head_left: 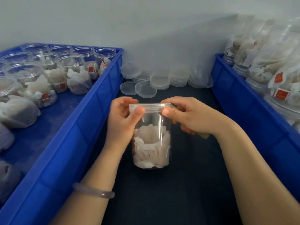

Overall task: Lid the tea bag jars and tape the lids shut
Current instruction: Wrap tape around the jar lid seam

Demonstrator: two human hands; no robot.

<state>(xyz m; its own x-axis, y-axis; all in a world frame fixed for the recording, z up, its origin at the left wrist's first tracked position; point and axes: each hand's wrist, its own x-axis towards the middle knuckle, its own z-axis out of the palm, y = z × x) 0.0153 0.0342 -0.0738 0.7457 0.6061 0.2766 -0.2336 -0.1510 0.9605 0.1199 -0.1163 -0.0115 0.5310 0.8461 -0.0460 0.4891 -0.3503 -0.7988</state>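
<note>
Clear jar (159, 125) of tea bags (151, 148), left hand (122, 119) and right hand (192, 117) each pinching its lid (149, 105)

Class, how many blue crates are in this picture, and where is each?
2. The left crate, beside the held jar, carries unlidded jars; the right crate, across from it, is piled with filled jars. None looks hidden.
</note>
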